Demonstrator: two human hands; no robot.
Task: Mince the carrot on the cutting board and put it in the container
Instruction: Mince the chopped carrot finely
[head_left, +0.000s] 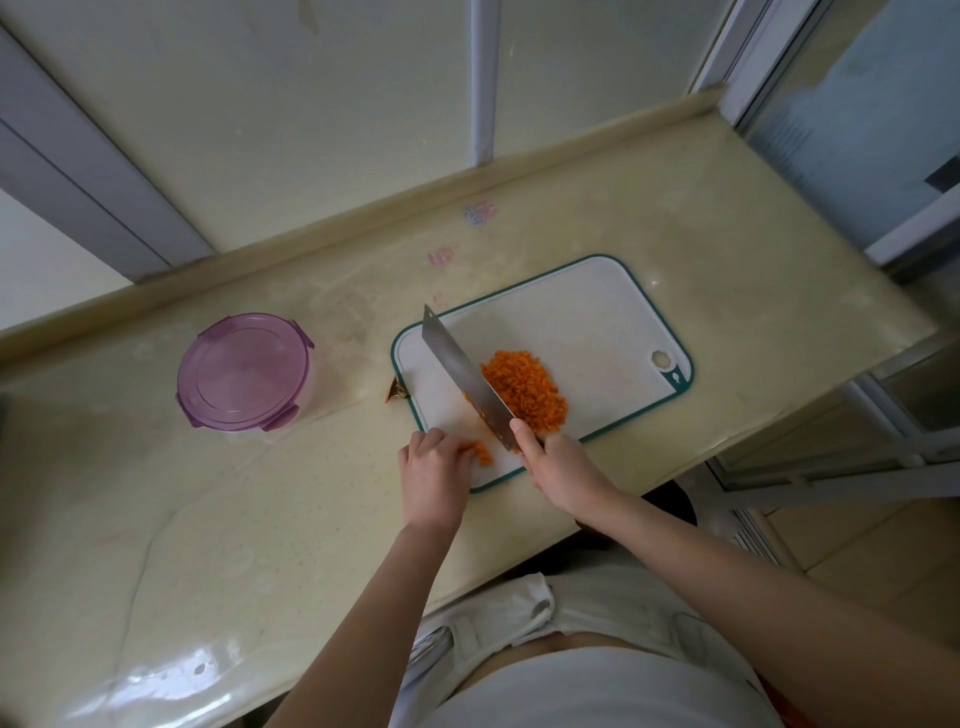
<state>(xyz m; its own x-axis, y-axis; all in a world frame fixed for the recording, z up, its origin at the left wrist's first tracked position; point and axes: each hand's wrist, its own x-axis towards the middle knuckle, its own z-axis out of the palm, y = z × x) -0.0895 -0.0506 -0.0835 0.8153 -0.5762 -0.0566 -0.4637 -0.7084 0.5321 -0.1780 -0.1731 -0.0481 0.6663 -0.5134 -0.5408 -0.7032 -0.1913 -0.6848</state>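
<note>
The carrot (524, 395) is bright orange and already cut into tiny bits, heaped in one loose mound on the near-middle of the board (587, 312). A second, much smaller clump (482, 451) of the same bits lies at the board's near edge, on the other side of the blade from the mound. A few stray specks cling to the steel.

My right hand (558, 462) is clamped around the handle of the knife (462, 374), with one finger reaching up onto the side of the blade. The broad blade runs away from me along the left flank of the mound, touching it. My left hand (434, 467) lies knuckles up on the board's near left corner, fingers curled, their tips against the small clump; I cannot tell whether it pinches any bits.

I count one board, white with a green rim, one knife, and one container (244, 371), round, with its purple lid on, standing on the desk (208, 519) well to the left of the board. One brownish scrap (397, 389) lies just beside the board's left edge.
</note>
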